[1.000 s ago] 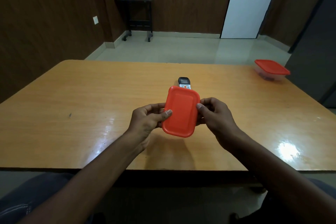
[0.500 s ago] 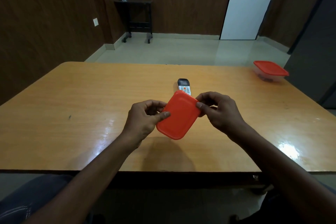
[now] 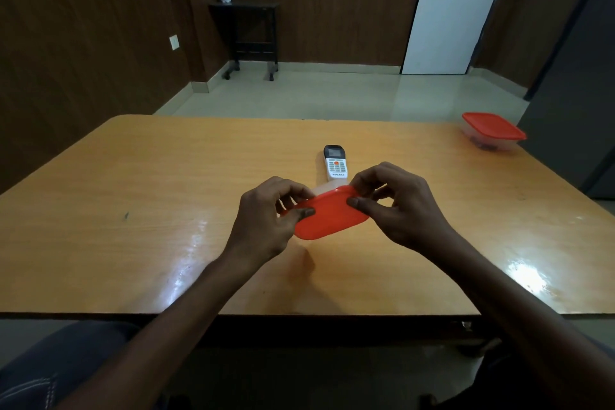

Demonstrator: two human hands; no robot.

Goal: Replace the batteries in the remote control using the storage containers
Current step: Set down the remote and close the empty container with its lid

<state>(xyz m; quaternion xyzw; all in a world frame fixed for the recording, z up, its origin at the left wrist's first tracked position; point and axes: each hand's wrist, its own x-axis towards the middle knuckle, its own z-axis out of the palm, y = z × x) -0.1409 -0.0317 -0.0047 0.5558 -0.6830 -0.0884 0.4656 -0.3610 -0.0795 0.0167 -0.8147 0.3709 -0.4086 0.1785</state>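
On table (image 3: 133, 210), remote (image 3: 335, 164) pointing away

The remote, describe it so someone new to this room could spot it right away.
Look at the wooden table, near its middle, just beyond the two hands holding a red-lidded box. The remote lies flat there, white with a dark screen end and an orange button, the only thing on the table without a red lid.

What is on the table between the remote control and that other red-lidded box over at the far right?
Nothing: in the head view, only bare table lies between the remote control and the red-lidded box.
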